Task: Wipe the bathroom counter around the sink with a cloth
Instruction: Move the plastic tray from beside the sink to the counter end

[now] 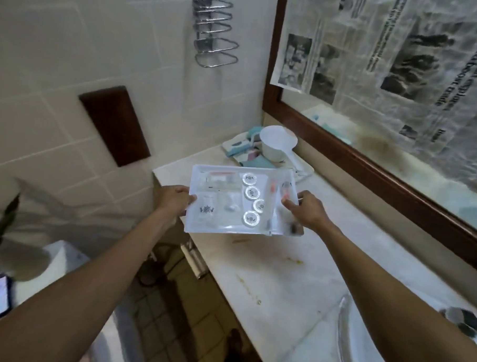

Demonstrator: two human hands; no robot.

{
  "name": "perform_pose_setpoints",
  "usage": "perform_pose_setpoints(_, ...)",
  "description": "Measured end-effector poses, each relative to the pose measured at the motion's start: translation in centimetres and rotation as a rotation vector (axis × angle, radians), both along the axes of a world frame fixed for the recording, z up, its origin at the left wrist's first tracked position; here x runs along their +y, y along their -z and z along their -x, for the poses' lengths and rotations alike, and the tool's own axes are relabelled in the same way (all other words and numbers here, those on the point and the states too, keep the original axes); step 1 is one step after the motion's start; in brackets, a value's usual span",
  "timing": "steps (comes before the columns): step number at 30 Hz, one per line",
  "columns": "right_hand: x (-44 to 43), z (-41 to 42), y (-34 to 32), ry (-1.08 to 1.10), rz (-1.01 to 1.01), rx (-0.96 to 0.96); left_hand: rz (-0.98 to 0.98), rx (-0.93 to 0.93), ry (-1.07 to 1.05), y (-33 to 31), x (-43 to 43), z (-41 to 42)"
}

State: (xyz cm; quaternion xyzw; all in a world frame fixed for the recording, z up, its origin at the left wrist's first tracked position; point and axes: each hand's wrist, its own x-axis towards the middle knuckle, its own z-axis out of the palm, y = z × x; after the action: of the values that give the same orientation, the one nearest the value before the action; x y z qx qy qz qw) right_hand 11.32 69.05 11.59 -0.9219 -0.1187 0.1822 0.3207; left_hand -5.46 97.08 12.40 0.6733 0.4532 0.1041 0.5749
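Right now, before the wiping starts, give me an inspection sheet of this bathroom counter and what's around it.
Surface: pale marble counter with yellowish-brown smears and crumbs near the middle.
Job's things: no cloth seen; sink partly in view at lower right.
Clutter: white plastic tray of toiletries held above the counter's far end; white plastic scoop on a second tray in the corner.
Grippers: left hand and right hand each grip a tray side.
Cables: nothing seen.
Surroundings: newspaper-covered mirror, chrome wire wall rack, tiled wall.

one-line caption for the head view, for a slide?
Both hands, left hand and right hand, hold a white amenity tray above the stained bathroom counter.
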Motion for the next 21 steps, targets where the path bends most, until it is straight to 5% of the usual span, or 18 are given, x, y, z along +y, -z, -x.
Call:
perform_pose_setpoints(11, 16.3, -6.6, 6.4, -0.212, 0.038, 0.049, 0.019, 0.183, -0.303, 4.2, 9.4, -0.4)
perform_pose_setpoints(21, 22.8, -9.4, 10.7, -0.204, 0.108, 0.101, 0.066, 0.302, -0.313, 7.7, 14.5, -3.9)
